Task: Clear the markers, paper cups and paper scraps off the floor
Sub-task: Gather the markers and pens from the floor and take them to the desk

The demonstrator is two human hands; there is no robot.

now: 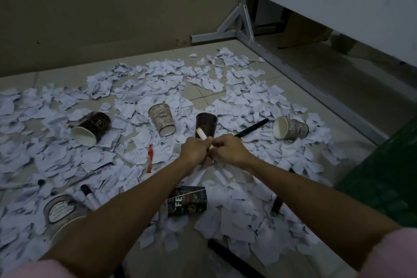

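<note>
Head view: your left hand grips white marker, yellow tip up; your right hand curled tight beside it, pinching same marker's lower end as far as visible. Task barely started: paper scraps blanket floor; dark cup, printed cup, black marker lie mid-floor; green bin at right edge.

a classroom or office: whiteboard stand, tiled floor.
</note>
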